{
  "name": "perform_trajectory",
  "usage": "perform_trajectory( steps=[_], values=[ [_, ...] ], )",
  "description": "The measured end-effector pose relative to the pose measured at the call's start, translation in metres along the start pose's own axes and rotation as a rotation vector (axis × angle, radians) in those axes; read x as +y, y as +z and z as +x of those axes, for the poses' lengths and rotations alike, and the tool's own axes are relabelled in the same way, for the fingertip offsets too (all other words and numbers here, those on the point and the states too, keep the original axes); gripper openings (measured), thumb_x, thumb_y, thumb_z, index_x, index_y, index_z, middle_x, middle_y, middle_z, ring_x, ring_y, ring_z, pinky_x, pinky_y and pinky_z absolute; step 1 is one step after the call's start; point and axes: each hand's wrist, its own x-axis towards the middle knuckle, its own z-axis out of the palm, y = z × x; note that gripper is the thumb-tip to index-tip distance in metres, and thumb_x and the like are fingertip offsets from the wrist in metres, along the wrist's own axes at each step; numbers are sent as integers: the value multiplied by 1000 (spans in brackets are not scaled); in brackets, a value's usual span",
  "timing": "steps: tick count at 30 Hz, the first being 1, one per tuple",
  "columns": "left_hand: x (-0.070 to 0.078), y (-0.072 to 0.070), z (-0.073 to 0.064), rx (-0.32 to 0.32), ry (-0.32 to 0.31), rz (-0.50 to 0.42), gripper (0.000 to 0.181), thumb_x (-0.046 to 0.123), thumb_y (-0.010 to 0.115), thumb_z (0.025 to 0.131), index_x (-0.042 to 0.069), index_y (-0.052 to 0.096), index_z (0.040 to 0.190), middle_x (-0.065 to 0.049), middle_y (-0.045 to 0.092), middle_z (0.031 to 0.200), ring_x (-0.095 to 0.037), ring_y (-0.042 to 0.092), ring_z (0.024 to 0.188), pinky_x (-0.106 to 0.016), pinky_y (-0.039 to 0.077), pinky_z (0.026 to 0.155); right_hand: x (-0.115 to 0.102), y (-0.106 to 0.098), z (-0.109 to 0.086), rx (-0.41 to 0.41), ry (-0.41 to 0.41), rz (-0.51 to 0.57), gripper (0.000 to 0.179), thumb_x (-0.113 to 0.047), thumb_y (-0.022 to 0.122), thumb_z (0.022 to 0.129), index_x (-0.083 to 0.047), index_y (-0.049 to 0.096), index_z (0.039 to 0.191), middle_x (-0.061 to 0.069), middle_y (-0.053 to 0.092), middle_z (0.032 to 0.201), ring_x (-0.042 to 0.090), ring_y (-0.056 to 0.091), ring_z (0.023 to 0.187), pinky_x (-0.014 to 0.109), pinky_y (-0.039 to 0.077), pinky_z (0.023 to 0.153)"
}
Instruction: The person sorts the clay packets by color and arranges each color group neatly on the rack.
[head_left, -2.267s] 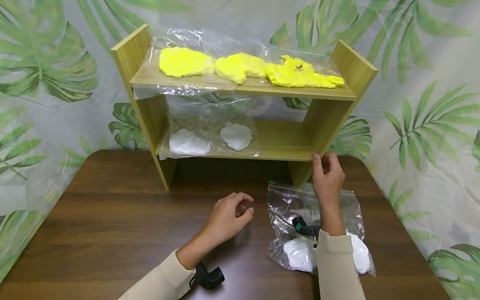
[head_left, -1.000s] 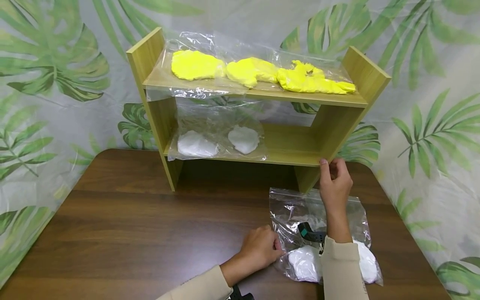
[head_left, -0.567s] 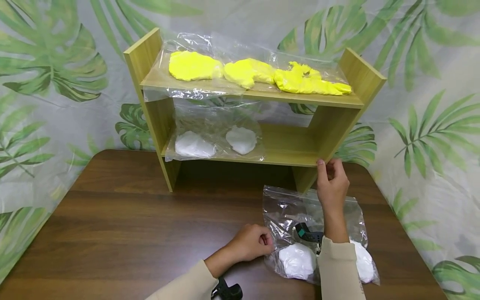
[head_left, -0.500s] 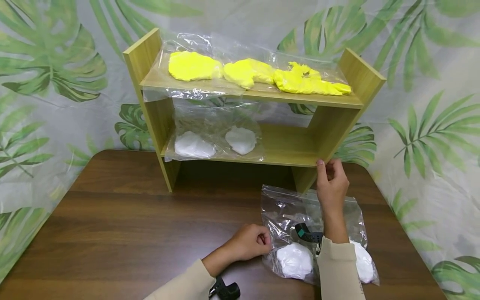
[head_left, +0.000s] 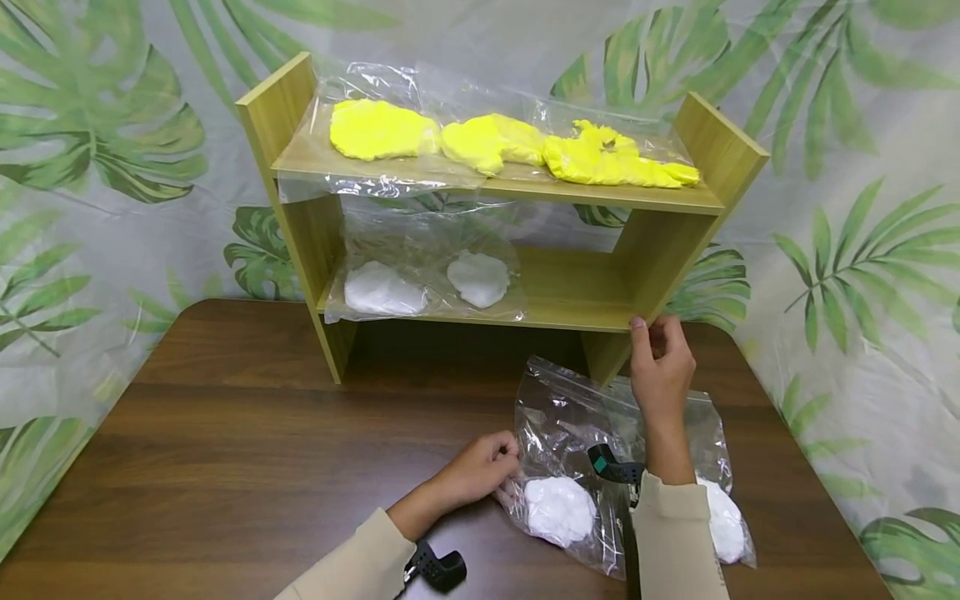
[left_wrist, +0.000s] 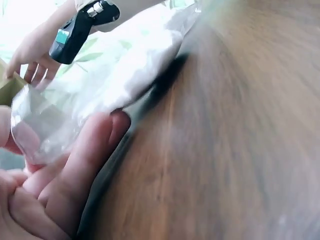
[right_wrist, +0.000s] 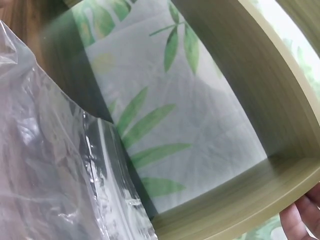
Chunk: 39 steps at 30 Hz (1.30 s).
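Note:
My left hand (head_left: 480, 467) pinches the left edge of a clear zip bag (head_left: 551, 417) lying on the table, with a white lump (head_left: 558, 510) in it. In the left wrist view, the bag's film (left_wrist: 42, 125) passes between thumb and fingers. My right hand (head_left: 663, 367) grips the right front edge of a small wooden shelf (head_left: 577, 312), thumb in front. Beneath the right forearm, and partly hidden by it, lies a second zip bag (head_left: 708, 433) with another white lump (head_left: 723, 521).
Bags with yellow lumps (head_left: 386, 129) lie along the top shelf board. On the left of the middle board sit clear bagged white lumps (head_left: 384, 289). A leaf-print cloth (head_left: 847, 100) hangs behind the brown table (head_left: 225, 467).
The left hand moved right to the bag, took its edge, then drew it left, away from the second bag. My right hand stays on the shelf edge.

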Motion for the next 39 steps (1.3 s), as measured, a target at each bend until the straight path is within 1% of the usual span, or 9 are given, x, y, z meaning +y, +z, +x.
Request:
perform_trajectory(
  steps=[4, 8, 10, 13, 17, 23, 30, 35, 39],
  values=[
    [-1, 2, 2, 61, -43, -28, 18, 10, 61, 87, 7, 44, 81, 4, 55, 59, -4, 52, 47, -18, 38, 46, 0, 0, 0, 0, 3, 1, 32, -34, 59, 95, -2, 61, 99, 2, 64, 85, 0, 58, 76, 16, 44, 67],
    [1, 5, 1, 76, -112, -84, 35, 12, 76, 80, 5, 44, 90, -1, 63, 63, -8, 58, 51, -20, 41, 52, 0, 0, 0, -4, 3, 3, 33, -35, 59, 95, -2, 62, 100, 3, 64, 86, 0, 58, 77, 16, 44, 68],
    [3, 5, 1, 82, -135, -107, 38, 9, 79, 77, 3, 46, 96, -3, 66, 68, -10, 60, 54, -21, 45, 55, 0, -1, 0, -8, 4, 6, 33, -35, 59, 95, -2, 62, 100, 3, 64, 87, 1, 58, 77, 16, 44, 68],
    [4, 5, 1, 72, -148, -148, 36, 4, 78, 77, -3, 53, 102, -2, 63, 67, -9, 58, 55, -20, 47, 55, -1, -1, 0, -15, 7, 13, 33, -35, 59, 95, -2, 62, 100, 1, 64, 87, 1, 58, 77, 17, 44, 68],
    [4, 3, 1, 29, -150, -218, 25, 1, 73, 80, -10, 64, 100, -2, 66, 69, -8, 59, 56, -20, 50, 56, -1, 0, 0, -11, 8, 18, 33, -35, 60, 95, -3, 62, 99, -3, 63, 84, 2, 58, 76, 17, 43, 67],
    [4, 2, -1, 2, -130, -121, 14, 4, 71, 83, -7, 67, 90, -5, 69, 72, -6, 59, 59, -18, 48, 57, -1, 0, 0, 1, 3, 19, 31, -33, 60, 95, -2, 62, 98, -6, 62, 82, 1, 57, 75, 16, 43, 66],
    [2, -2, -1, -47, -84, -40, 11, 7, 61, 91, -3, 60, 96, 2, 57, 69, -6, 53, 59, -19, 44, 56, 0, -1, -1, -4, -1, 17, 32, -34, 60, 95, -2, 62, 99, -4, 63, 84, 1, 57, 75, 16, 43, 66],
    [2, -4, -1, -40, -67, -82, 16, 9, 54, 93, -3, 57, 104, 2, 58, 75, -7, 55, 64, -20, 46, 59, 0, -1, -1, -5, -6, 8, 33, -34, 59, 95, -2, 61, 99, 0, 64, 84, 0, 57, 75, 16, 43, 66],
    [0, -4, 0, -1, -61, -100, 19, 17, 61, 90, 1, 57, 100, 5, 55, 70, -5, 52, 60, -20, 45, 56, 0, 0, 0, -4, -5, -1, 33, -35, 59, 95, -2, 62, 99, 1, 64, 85, -1, 57, 75, 16, 43, 66]
  ],
)
